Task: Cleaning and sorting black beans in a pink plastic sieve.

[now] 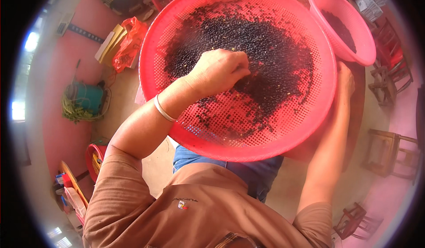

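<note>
A wide red plastic sieve basket [212, 150] spreads before me. Small black beans [232, 35] lie across its mesh, thick in the middle and thinner toward the near side. My left hand [220, 67] hovers low over or touches these beans, its fingers bent and drawn in toward the thumb. Whether a bean sits between the fingertips is hidden. Against the basket's outer right side is my right hand [346, 78]; the rim hides its fingers, so its grip does not show. Just beyond it, a tilted pink plastic basket [360, 35] holds more dark beans [338, 30].
A brown tabletop [357, 92] shows under the baskets at the right. Wooden stools [383, 151] stand along the right wall. At the left are a red plastic bag [127, 45], a teal machine [88, 97] with greens beside it, and a red bucket [91, 161].
</note>
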`<state>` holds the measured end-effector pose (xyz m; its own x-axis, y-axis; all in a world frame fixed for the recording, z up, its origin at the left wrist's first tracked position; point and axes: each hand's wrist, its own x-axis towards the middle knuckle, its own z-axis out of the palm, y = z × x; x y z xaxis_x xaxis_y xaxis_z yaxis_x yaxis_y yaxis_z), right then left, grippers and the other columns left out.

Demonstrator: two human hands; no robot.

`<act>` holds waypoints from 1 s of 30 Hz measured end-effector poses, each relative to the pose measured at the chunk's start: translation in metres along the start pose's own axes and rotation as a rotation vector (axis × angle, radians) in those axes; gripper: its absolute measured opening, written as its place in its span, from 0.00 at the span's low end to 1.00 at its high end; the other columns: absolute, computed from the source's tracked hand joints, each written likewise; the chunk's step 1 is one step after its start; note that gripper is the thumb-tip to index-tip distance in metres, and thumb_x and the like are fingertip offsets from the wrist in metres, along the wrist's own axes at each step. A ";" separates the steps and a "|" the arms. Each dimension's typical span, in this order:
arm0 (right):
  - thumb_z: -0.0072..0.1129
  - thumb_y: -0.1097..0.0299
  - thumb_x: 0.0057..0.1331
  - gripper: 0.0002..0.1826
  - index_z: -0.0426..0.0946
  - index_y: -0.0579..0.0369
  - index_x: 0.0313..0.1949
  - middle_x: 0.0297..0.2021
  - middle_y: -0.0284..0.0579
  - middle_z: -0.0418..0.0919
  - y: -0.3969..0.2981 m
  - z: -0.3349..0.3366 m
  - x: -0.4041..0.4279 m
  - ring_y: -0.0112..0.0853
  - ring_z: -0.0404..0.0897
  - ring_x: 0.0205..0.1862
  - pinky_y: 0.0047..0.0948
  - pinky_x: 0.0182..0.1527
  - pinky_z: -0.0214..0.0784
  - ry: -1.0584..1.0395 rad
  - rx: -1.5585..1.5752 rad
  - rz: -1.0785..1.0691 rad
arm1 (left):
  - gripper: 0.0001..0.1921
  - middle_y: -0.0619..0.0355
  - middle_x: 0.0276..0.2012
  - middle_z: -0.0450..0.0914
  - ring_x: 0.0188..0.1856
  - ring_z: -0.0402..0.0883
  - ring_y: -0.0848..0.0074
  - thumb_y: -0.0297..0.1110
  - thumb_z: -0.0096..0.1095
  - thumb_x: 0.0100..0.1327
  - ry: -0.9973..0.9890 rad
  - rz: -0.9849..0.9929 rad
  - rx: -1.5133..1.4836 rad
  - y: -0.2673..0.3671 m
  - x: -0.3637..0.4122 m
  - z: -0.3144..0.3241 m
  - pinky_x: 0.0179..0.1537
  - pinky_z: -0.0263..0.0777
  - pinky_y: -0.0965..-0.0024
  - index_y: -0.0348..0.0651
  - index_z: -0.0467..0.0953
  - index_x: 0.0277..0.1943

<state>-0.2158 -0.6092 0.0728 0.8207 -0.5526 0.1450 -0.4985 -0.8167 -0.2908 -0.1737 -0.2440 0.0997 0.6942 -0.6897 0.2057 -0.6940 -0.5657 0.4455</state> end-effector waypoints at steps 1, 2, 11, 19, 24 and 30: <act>0.53 0.48 0.67 0.17 0.82 0.44 0.44 0.40 0.52 0.84 0.000 0.001 0.000 0.51 0.82 0.47 0.50 0.46 0.73 0.000 -0.003 -0.015 | 0.09 0.59 0.19 0.74 0.23 0.76 0.70 0.39 0.66 0.63 -0.018 -0.089 -0.106 0.003 0.001 -0.003 0.28 0.70 0.65 0.44 0.79 0.37; 0.53 0.48 0.67 0.17 0.82 0.44 0.44 0.40 0.52 0.84 0.003 0.003 -0.001 0.51 0.82 0.47 0.50 0.46 0.73 0.001 -0.002 -0.012 | 0.08 0.60 0.20 0.74 0.22 0.75 0.73 0.37 0.63 0.65 -0.037 -0.178 -0.213 0.004 0.001 -0.005 0.27 0.70 0.67 0.42 0.78 0.37; 0.52 0.45 0.67 0.19 0.80 0.46 0.40 0.41 0.51 0.84 0.002 0.001 0.001 0.52 0.81 0.47 0.51 0.45 0.72 0.003 0.032 -0.015 | 0.10 0.66 0.22 0.67 0.18 0.58 0.88 0.34 0.47 0.70 -0.132 -0.501 -1.550 -0.013 0.010 -0.039 0.18 0.53 0.82 0.38 0.75 0.43; 0.51 0.44 0.68 0.20 0.80 0.45 0.40 0.42 0.51 0.83 0.003 0.000 -0.002 0.52 0.81 0.47 0.50 0.45 0.72 0.005 -0.008 -0.002 | 0.08 0.59 0.19 0.73 0.22 0.74 0.73 0.36 0.67 0.61 -0.155 -0.142 -0.082 0.001 0.000 -0.017 0.28 0.68 0.68 0.43 0.80 0.39; 0.53 0.49 0.66 0.16 0.81 0.45 0.42 0.43 0.51 0.83 0.000 -0.001 -0.002 0.52 0.81 0.48 0.50 0.46 0.72 -0.005 0.014 -0.014 | 0.09 0.59 0.20 0.73 0.23 0.73 0.77 0.37 0.66 0.63 -0.012 -0.061 -0.173 -0.009 0.001 -0.009 0.26 0.66 0.68 0.41 0.77 0.36; 0.56 0.53 0.64 0.15 0.82 0.43 0.46 0.44 0.52 0.83 0.006 0.009 -0.004 0.51 0.81 0.48 0.50 0.47 0.73 0.045 0.071 -0.054 | 0.05 0.64 0.31 0.75 0.22 0.65 0.87 0.32 0.54 0.71 -0.230 -0.543 -1.371 -0.011 0.005 -0.027 0.22 0.57 0.82 0.41 0.74 0.44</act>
<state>-0.2196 -0.6102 0.0622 0.8317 -0.5164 0.2041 -0.4315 -0.8324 -0.3477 -0.1570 -0.2289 0.1197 0.6677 -0.6674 -0.3297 0.4376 -0.0064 0.8992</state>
